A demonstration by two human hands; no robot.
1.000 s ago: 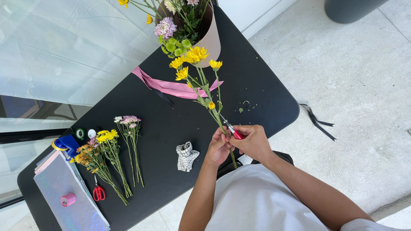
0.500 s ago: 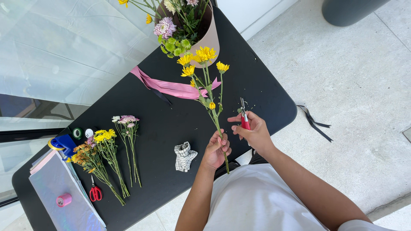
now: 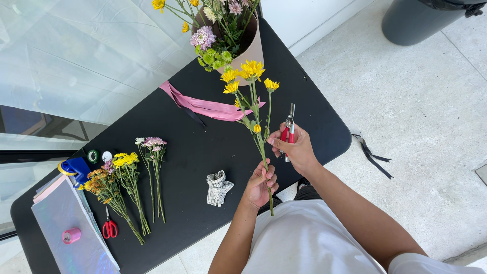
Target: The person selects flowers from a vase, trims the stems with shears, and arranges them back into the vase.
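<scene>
My left hand (image 3: 260, 185) grips the lower green stem of a sprig of yellow flowers (image 3: 249, 72) and holds it upright over the black table (image 3: 203, 147). My right hand (image 3: 297, 148) holds red-handled pruning shears (image 3: 288, 130), blades pointing up, just right of the stem and apart from it. The stem's cut end sticks out below my left fist.
A tan pot of mixed flowers (image 3: 245, 38) stands at the table's far edge, with pink ribbon (image 3: 205, 106) below it. Loose flower bunches (image 3: 129, 182), red scissors (image 3: 109, 228), a checked cloth (image 3: 218, 187), tape rolls and shiny wrapping sheets (image 3: 71, 238) lie at the left. A dark bin (image 3: 421, 20) stands on the floor.
My right hand has drawn the shears away from the stem, up and to the right. The sprig now stands more upright in my left hand.
</scene>
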